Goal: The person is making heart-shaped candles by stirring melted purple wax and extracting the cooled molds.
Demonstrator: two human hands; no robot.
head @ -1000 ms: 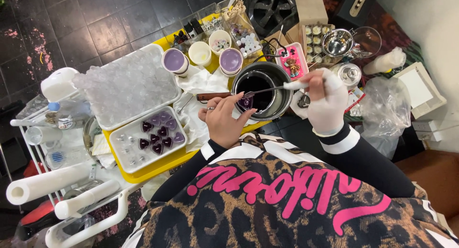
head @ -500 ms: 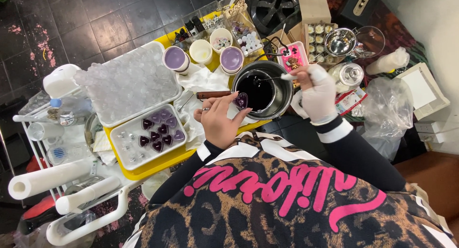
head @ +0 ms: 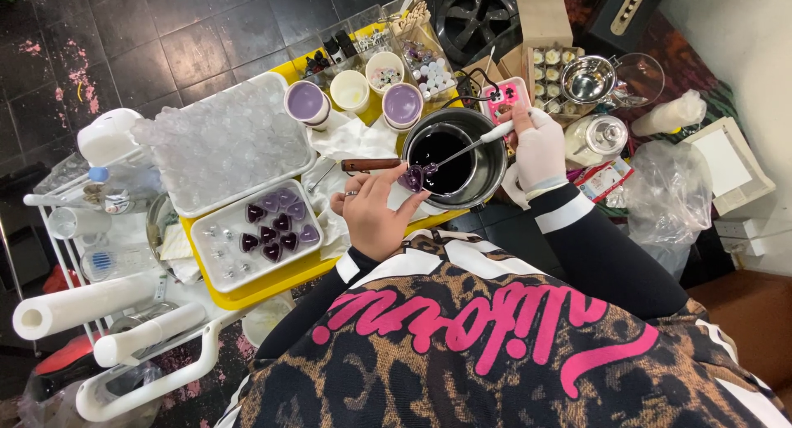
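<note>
My left hand [head: 374, 216] pinches a small clear heart-shaped cup [head: 411, 179] with purple liquid in it, held at the near rim of a metal pot [head: 495, 165] of dark liquid. My right hand [head: 538, 150], in a white glove, grips a white-handled metal spoon [head: 470, 144] whose bowl rests over the heart cup. To the left, a white tray [head: 216, 239] holds several filled purple heart cups [head: 272, 227].
A big tray of empty clear cups [head: 219, 143] lies at the back left on the yellow table [head: 272, 283]. Two purple-filled cups [head: 304, 103] [head: 402, 104] and a white cup [head: 348, 90] stand behind the pot. Paper rolls [head: 78, 306] lie on a rack at left; a bag [head: 664, 184] sits right.
The spoon dipped into the pot half a second ago and has come back over the heart cup. My right hand shifted slightly up and back; my left hand stayed by the pot's rim.
</note>
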